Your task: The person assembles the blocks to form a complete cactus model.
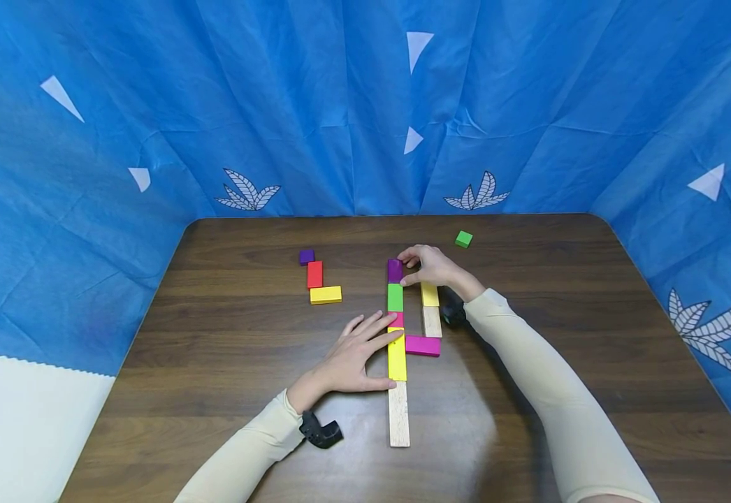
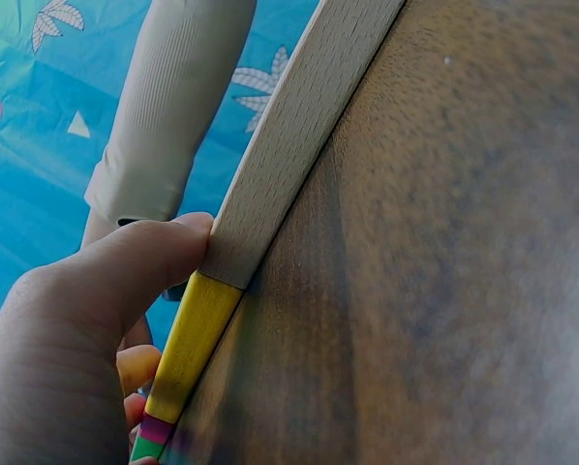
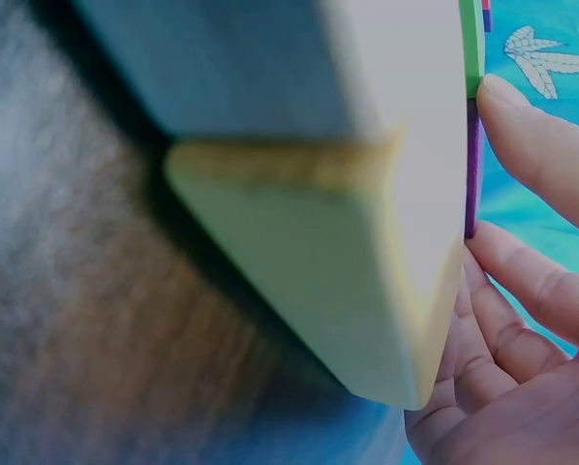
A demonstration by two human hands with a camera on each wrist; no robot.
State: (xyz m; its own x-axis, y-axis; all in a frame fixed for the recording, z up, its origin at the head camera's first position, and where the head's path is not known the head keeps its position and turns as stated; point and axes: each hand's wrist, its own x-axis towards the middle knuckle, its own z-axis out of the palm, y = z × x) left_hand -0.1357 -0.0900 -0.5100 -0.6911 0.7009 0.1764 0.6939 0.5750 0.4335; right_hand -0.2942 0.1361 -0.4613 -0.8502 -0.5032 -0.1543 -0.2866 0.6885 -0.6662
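Observation:
A straight row of blocks lies on the table: a plain wood block point(image 1: 399, 416), a yellow block point(image 1: 397, 360), a pink block point(image 1: 395, 319), a green block point(image 1: 395, 297) and a purple block point(image 1: 394, 271) at the far end. My left hand point(image 1: 354, 356) spreads its fingers along the row's left side. Its thumb touches near the joint of the wood block point(image 2: 280, 145) and the yellow block point(image 2: 193, 339). At the far end, my right hand point(image 1: 433, 267) pinches the purple block point(image 3: 472, 170) between thumb and index finger; its palm is partly hidden in the head view.
Right of the row stand a yellow block point(image 1: 430, 295), a plain wood block point(image 1: 432, 321) and a magenta block point(image 1: 423, 346), joined in an L. To the left lie a small purple block point(image 1: 306, 256), red block point(image 1: 314, 274) and yellow block point(image 1: 326, 295). A green block point(image 1: 463, 239) sits far right.

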